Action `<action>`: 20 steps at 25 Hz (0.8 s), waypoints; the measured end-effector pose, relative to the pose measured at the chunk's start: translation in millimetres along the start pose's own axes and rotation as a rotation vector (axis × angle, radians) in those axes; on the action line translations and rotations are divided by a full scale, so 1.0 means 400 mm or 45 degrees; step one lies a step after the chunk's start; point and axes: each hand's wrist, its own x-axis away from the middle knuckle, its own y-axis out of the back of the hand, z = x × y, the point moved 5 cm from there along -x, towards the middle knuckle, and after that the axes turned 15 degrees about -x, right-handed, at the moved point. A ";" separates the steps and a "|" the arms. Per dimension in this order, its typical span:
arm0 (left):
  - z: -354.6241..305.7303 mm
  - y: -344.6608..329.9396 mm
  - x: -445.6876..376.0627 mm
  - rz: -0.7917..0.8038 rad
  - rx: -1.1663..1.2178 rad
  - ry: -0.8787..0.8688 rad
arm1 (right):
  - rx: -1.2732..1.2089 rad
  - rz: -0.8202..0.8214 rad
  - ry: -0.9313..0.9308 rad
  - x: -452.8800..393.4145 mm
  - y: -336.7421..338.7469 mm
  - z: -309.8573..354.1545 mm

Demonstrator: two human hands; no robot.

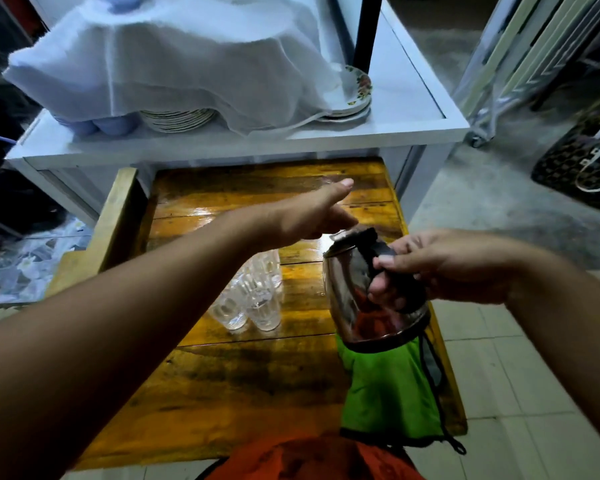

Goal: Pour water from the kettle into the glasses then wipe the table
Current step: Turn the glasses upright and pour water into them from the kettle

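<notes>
A shiny steel kettle (pixel 354 299) with a black handle hangs above the right side of the wooden table (pixel 222 382), tilted toward the far side. My right hand (pixel 440 268) is closed around its handle. My left hand (pixel 309 213) reaches across above the kettle's lid, thumb raised, fingers near the lid; whether they touch it I cannot tell. Several clear glasses (pixel 253 292) stand clustered in the table's middle, partly hidden under my left forearm. A green cloth (pixel 385 389) lies on the table under the kettle.
A white shelf unit (pixel 426 133) stands over the table's far end, holding stacked plates (pixel 177 119), blue cups (pixel 115 124) and a white cloth cover (pixel 174 64). A wooden bench (pixel 115 216) sits left. A patterned mat (pixel 582 164) lies on the floor at right.
</notes>
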 end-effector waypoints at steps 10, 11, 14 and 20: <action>-0.051 -0.045 -0.255 -0.179 -0.505 -0.026 | -0.428 -0.172 0.361 -0.131 0.212 -0.131; -0.037 -0.055 -0.262 -0.198 -0.683 -0.046 | -0.367 -0.208 0.390 -0.156 0.230 -0.147; 0.012 -0.111 -0.273 -0.189 -0.964 -0.089 | -0.229 -0.233 0.437 -0.218 0.258 -0.199; 0.045 -0.204 -0.268 -0.410 -1.296 -0.105 | -0.238 -0.284 0.495 -0.264 0.277 -0.290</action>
